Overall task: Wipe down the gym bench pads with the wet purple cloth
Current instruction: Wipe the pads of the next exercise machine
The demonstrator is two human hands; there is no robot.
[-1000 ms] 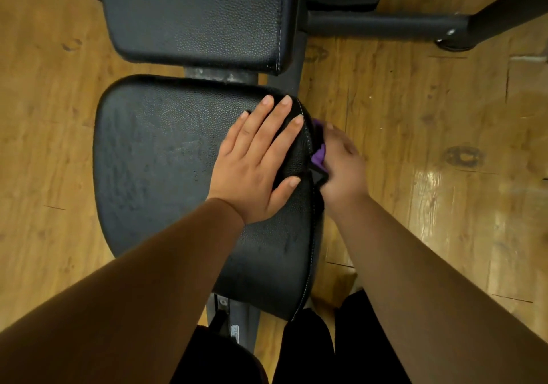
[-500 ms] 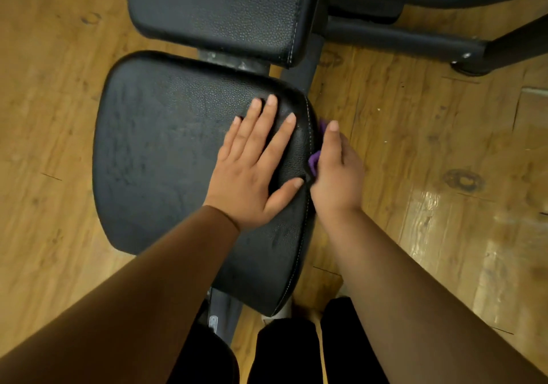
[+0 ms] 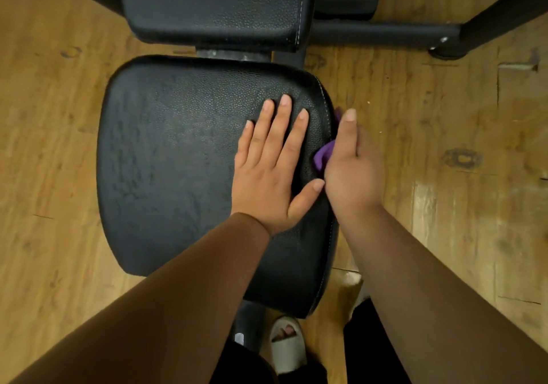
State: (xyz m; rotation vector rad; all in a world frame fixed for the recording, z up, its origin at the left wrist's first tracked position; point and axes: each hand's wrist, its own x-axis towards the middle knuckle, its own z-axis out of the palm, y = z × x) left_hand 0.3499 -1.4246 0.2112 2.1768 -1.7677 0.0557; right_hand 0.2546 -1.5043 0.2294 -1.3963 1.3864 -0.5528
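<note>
The black seat pad (image 3: 172, 161) of the gym bench fills the middle of the view, with the black back pad (image 3: 213, 4) just beyond it. My left hand (image 3: 272, 170) lies flat on the right part of the seat pad, fingers straight and spread. My right hand (image 3: 353, 170) is against the pad's right side edge and holds the purple cloth (image 3: 323, 153) there. Only a small fold of the cloth shows between the hand and the pad; the rest is hidden under my palm.
Black frame tubes (image 3: 385, 32) run across the wooden floor (image 3: 444, 146) at the top right, ending in a foot (image 3: 444, 51). My foot in a light sandal (image 3: 286, 343) stands by the bench post below the seat.
My right hand has slid along the seat's right side edge, first nearer and then slightly farther again, its forefinger now stretched along the edge. My left hand stays flat on the pad.
</note>
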